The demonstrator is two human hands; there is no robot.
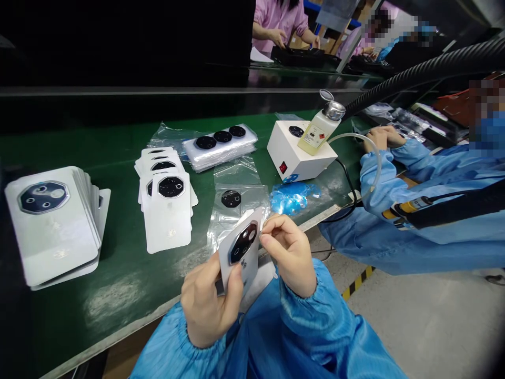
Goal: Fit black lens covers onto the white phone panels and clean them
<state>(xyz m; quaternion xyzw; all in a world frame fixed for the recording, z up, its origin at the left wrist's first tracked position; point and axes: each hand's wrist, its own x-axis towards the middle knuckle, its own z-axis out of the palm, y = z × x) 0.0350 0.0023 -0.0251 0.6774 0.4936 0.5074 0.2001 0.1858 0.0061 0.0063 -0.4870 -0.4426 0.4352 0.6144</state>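
Back cover [242, 245], white w/ a black camera ring, is held up off the tabletop [118, 273], just over its near edge & in front of the person's chest. Left hand [207, 305]: grip closed on the cover's lower half, thumb across the front below the ring, fingers behind. Right hand [290, 252]: thumb & forefinger pinched shut on the cover's upper right edge; can't tell if a film sits btw the fingertips. Both sleeves blue.

On the tabletop at left is a fanned stack of covers [51, 226]. At centre is a smaller stack [168, 202]. Just beyond the hands lies a clear bag [232, 202] w/ a black ring part inside. Farther back is a bagged pack [221, 145] w/ 3 black rings on top. Right of it stands a white box [294, 152] w/ a red switch, a pump bottle [319, 129] on top. Blue film scraps [292, 197] lie nr the box. A co-worker's hand [381, 138] rests at far right.
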